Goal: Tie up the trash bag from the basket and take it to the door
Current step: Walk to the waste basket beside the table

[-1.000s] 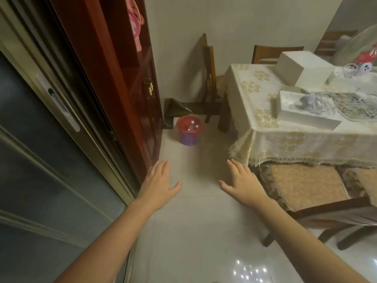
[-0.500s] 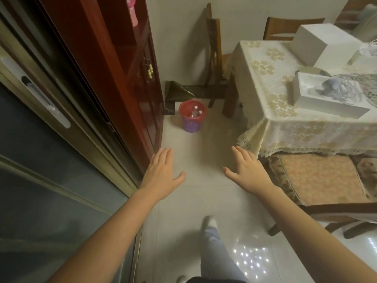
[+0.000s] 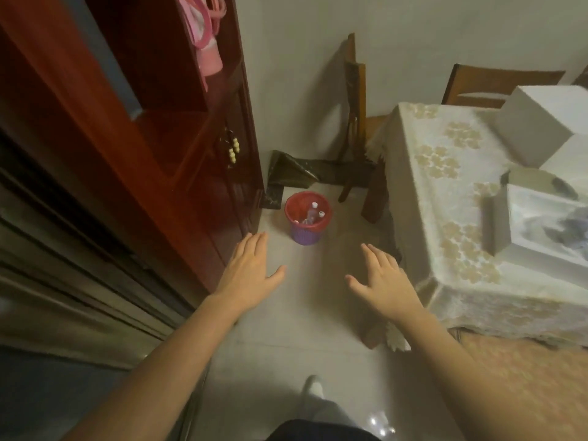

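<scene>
**Closing in on the basket, hands still empty**

You have stepped nearer over the last second: the basket (image 3: 306,231) now sits just ahead of your hands, where a moment ago it stood well off at the far end of the floor. One foot (image 3: 313,387) shows at the bottom of the view, so you look to be mid-stride.

Your left hand (image 3: 246,271) and right hand (image 3: 383,279) are both stretched forward, palms down, fingers (image 3: 254,246) released and spread, grasping nothing. They hover over the floor, apart from each other and short of the basket.

The basket is purple, standing on the floor between the cabinet (image 3: 178,160) on your left and the tabletop (image 3: 445,192) with its cloth on your right, just in front of a chair (image 3: 354,122) by the wall. The red bag (image 3: 294,206) lines it, its edge folded over the rim, and a few small bottles (image 3: 313,213) lie inside. The bag is not yet lifted or tied.

What this means: the approach is nearly done, and the tying has not begun. I judge the next move is to bend down and take the bag's folded edge at two opposite sides of the rim. The gap between cabinet and table is narrow, so watch your right arm near the cloth. The door for the drop-off cannot be picked out with certainty here.
</scene>
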A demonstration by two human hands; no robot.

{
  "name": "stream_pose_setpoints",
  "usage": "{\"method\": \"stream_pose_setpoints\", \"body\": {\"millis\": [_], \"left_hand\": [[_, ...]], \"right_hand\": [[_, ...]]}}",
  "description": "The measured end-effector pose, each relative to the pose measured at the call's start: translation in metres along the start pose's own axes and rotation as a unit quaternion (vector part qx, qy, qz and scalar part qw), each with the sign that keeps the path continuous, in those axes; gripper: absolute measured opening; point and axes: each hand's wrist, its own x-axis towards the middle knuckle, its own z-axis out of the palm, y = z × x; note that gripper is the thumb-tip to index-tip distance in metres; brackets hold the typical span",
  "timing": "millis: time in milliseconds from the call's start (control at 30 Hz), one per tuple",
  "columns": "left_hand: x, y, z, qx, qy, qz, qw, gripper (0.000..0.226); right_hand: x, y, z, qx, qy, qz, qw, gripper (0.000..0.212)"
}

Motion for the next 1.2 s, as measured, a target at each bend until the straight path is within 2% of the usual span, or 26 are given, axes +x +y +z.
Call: {"method": "stream_pose_setpoints", "body": {"millis": [433, 767, 1000, 1200], "left_hand": [[0.148, 0.018, -0.010, 0.013, -0.023, -0.028, 0.999, 0.073], [0.328, -0.003, 0.006, -0.025, -0.042, -0.012, 0.999, 0.075], [0.464, -0.028, -0.018, -0.094, -0.063, -0.087, 0.990, 0.073], [0.535, -0.047, 0.013, -0.113, -0.096, -0.120, 0.982, 0.070]], "right_hand": [[0.132, 0.043, -0.025, 0.068, -0.032, 0.015, 0.997, 0.073], [0.290, 0.049, -0.039, 0.060, -0.049, 0.056, 0.995, 0.074], [0.399, 0.032, -0.057, 0.047, -0.092, 0.096, 0.990, 0.076], [0.467, 0.042, -0.044, 0.043, -0.115, 0.119, 0.985, 0.074]]}}
